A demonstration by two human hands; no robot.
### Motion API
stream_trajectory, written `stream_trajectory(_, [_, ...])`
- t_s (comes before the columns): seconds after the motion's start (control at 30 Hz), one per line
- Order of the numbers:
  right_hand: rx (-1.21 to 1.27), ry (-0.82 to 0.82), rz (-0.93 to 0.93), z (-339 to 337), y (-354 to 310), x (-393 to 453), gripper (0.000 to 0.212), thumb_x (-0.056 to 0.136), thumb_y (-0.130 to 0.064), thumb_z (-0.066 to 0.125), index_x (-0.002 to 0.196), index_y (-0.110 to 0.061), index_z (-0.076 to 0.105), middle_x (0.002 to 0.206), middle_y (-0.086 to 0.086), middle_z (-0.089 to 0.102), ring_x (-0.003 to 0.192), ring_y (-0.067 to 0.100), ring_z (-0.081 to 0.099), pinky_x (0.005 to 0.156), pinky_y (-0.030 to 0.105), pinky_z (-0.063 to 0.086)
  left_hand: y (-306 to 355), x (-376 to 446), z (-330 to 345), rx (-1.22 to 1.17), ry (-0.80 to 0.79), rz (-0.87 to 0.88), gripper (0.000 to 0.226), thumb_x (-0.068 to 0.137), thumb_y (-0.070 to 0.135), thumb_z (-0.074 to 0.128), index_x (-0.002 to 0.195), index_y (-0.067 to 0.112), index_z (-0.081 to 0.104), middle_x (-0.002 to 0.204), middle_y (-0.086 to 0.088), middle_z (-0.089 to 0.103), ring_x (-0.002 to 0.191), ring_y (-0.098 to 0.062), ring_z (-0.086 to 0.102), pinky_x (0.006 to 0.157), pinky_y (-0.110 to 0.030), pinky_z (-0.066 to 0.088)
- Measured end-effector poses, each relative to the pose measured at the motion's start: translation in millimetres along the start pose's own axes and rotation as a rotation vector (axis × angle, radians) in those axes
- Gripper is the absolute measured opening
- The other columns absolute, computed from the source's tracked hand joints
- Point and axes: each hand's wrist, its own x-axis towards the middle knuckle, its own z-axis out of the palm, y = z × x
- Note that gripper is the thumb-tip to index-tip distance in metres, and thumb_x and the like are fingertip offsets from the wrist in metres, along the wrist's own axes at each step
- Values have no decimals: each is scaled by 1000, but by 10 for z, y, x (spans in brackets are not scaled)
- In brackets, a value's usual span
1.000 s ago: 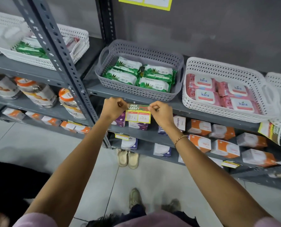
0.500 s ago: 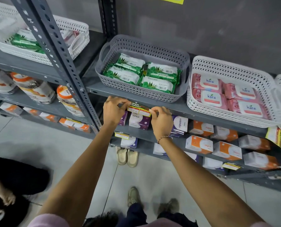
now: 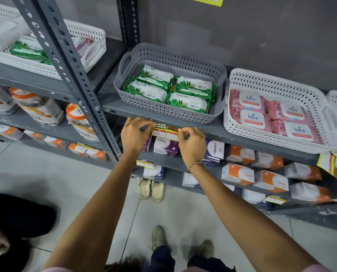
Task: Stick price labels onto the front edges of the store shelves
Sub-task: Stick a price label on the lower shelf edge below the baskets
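A price label with a dark "SUPER MARKET" header and yellow price boxes lies against the front edge of the grey metal shelf, just below the grey basket. My left hand pinches its left end and my right hand pinches its right end. Both hands press the label flat to the shelf edge. Other labels hang on lower shelf edges: one yellow label under my left wrist, another yellow label at the lower right.
A grey basket of green wipe packs and a white basket of pink Kara packs sit on the shelf. Perforated uprights stand left. Boxes fill lower shelves. Beige shoes stand below. A person crouches at bottom left.
The label has gone from hanging tilted in front of the shelf to lying along its front edge. Both hands moved up slightly with it.
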Motion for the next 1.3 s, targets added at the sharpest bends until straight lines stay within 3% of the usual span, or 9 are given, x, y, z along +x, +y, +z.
stream_trajectory(0.3, [15,-11,-7,-9,-33,61,15,87,-24,62,78,-15,68,78,5,67,84,23,58,57,28,42,48,51,-23,-74,-7,-80,15,81,33,70,88,21,75,90,3,73,84,-12,48,66,-27,43])
stream_trajectory(0.7, [-10,-15,-36,11,0,67,15,88,-23,61,79,-13,68,79,6,65,85,23,57,53,26,39,38,62,21,-47,-21,-99,11,82,31,71,85,20,73,85,3,70,83,-5,41,63,-24,37])
stream_trajectory(0.9, [43,64,-19,56,7,58,15,83,-22,67,78,-10,58,69,3,61,76,23,57,51,25,38,90,55,52,-61,-22,-95,14,83,30,69,85,17,64,84,0,64,81,-15,51,62,-32,45])
stream_trajectory(1.03, [85,105,41,104,-29,55,42,73,-36,75,79,-13,41,64,-11,39,66,20,49,48,29,41,119,111,84,-265,-70,-286,42,75,28,78,91,18,40,92,-11,50,78,-23,50,67,-36,45])
stream_trajectory(1.17, [9,134,91,261,-159,42,57,66,-48,78,86,-7,44,83,10,52,82,31,50,63,39,42,182,131,96,-196,-75,-231,62,61,44,84,91,18,36,89,-3,41,80,-19,41,71,-31,40])
stream_trajectory(1.3, [-49,161,111,307,-216,44,57,68,-50,75,87,-5,45,90,15,53,85,34,50,66,42,41,169,128,123,-155,-58,-210,65,60,46,84,95,17,38,89,0,42,83,-20,42,77,-36,42])
